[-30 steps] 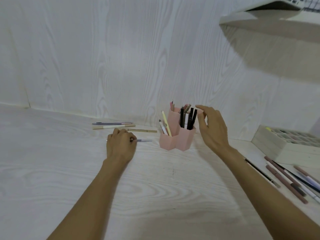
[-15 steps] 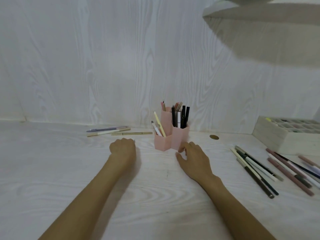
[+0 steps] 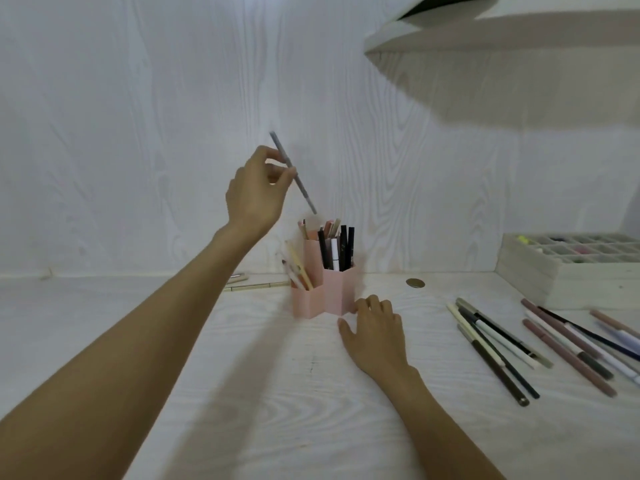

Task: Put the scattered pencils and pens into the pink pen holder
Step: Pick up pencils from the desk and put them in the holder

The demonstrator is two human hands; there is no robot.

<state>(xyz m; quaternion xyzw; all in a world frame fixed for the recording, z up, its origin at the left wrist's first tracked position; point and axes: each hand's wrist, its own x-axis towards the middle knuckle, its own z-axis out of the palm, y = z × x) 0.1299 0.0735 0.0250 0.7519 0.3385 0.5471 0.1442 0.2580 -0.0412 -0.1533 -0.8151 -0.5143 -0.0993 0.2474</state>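
Above the pink pen holder, the left hand pinches a grey pen, tilted tip-down. Her right hand rests with relaxed fingers on the worktop, touching the holder's base. Next, I'd say, lower it into a compartment; many pens remain.

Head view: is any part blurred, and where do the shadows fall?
Head view: the raised pen in the left hand is slightly motion-blurred; the pen holder looks sharper; a shelf shadows the wall below it; arm shadows lie on the table.
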